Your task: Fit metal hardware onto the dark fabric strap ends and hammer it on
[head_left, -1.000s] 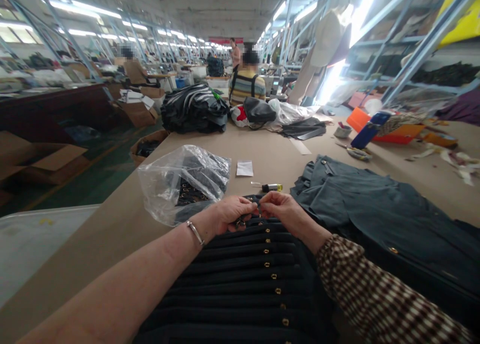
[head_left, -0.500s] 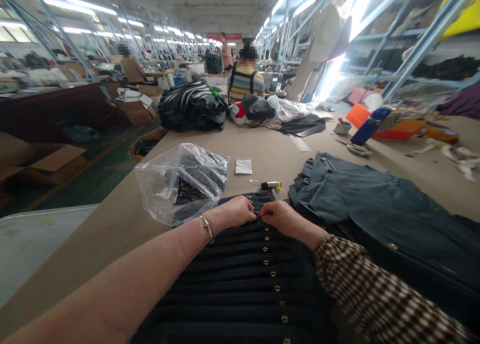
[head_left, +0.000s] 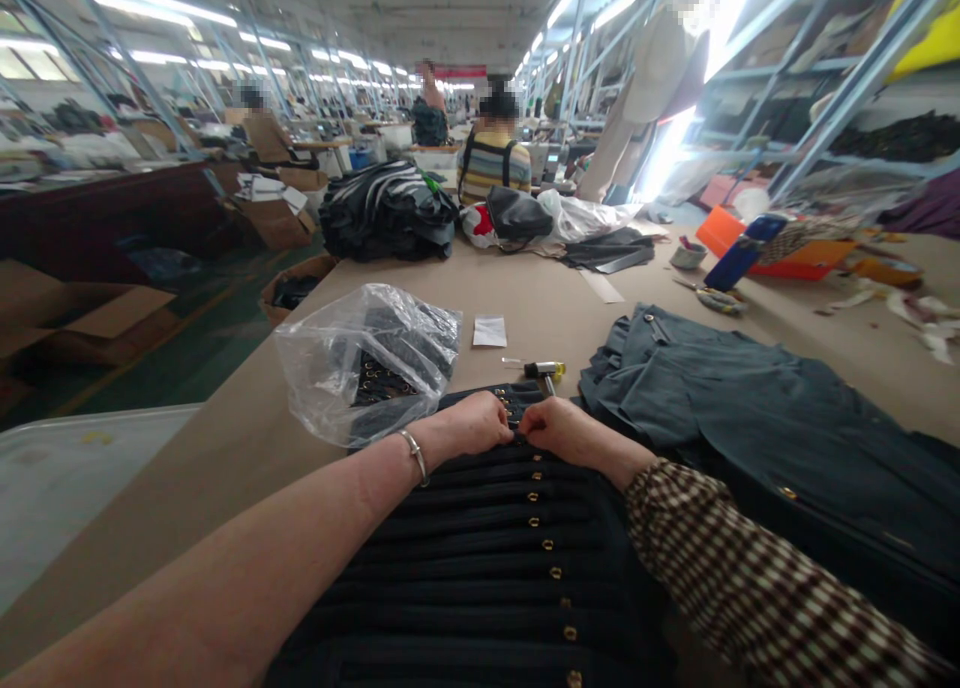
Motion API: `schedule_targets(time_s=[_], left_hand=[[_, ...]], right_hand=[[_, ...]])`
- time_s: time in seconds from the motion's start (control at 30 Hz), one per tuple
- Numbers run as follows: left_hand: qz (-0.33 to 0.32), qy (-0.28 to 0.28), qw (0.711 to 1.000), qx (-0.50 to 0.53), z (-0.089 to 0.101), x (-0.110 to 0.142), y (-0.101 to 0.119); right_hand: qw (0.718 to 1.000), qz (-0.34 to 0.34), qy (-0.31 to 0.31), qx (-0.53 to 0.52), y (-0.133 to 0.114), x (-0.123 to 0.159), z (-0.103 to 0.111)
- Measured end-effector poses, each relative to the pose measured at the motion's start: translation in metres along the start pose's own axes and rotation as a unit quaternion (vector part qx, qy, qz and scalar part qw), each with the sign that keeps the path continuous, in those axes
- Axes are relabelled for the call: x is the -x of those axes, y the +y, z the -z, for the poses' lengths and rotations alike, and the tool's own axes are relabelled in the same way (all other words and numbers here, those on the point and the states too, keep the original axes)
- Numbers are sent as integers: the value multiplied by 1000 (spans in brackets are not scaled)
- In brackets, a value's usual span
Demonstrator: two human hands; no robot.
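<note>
Overlapping dark fabric pieces [head_left: 457,568] lie in a long row toward me, each with a small gold metal fitting [head_left: 555,573] near its edge. At the far end of the row, my left hand [head_left: 480,423] pinches the edge of one piece, fingers closed. Close beside it on the right, my right hand [head_left: 551,428] is also closed in a pinch on the same piece. The fingertips nearly meet and hide what lies between them. Just beyond the hands is a screwdriver [head_left: 544,370] with a dark and yellow handle.
A clear plastic bag [head_left: 322,368] holding dark pieces with gold fittings lies left. Dark green garments [head_left: 705,378] are piled right. Farther back are a white paper slip [head_left: 490,331], yellow-handled snips [head_left: 721,301], an orange box [head_left: 806,258] and a stack of dark fabric [head_left: 386,213]. A person [head_left: 493,158] sits beyond.
Both hands stay pinched at nearly the same spot on the fabric piece. The view has shifted very slightly. A standing person in the background has moved left.
</note>
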State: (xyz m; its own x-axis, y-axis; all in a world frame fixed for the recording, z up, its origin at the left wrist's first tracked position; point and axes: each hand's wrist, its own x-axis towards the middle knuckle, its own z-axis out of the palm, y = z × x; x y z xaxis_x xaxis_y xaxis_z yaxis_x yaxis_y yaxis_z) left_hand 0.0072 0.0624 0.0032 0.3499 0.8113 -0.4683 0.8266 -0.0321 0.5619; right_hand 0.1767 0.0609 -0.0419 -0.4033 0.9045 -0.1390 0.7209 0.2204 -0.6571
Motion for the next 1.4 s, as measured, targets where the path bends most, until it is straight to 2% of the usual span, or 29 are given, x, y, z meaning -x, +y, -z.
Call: schedule_targets(time_s=[0.27,0.53,0.7,0.93,1.03,1.1,1.2,1.3,1.4], left_hand=[[6,8,1000,-19,-3,-1,-3],[0,32,999,-25,-6,-4,1],[0,37,999,-17,-8,-8,-3],[11,44,997,54,4,7,-14],[13,35,990,134,8,17,-18],[11,21,979,204,8,23,-18],[0,-3,953,303,4,30,-14],[-12,-11,928,372,-2,34,-6],[-18,14,909,417,-11,36,0]], right_hand=[[999,10,3,36,-7,3,-3],[998,-30,2,46,-4,-1,-6],[997,-33,5,70,-5,-3,-7],[996,-8,20,87,-7,0,-2],[993,8,65,94,-18,10,4],[993,22,104,52,-29,18,5],[984,44,113,-131,-44,27,-1],[951,48,103,-288,-54,30,-11],[908,21,121,-399,-60,30,-21]])
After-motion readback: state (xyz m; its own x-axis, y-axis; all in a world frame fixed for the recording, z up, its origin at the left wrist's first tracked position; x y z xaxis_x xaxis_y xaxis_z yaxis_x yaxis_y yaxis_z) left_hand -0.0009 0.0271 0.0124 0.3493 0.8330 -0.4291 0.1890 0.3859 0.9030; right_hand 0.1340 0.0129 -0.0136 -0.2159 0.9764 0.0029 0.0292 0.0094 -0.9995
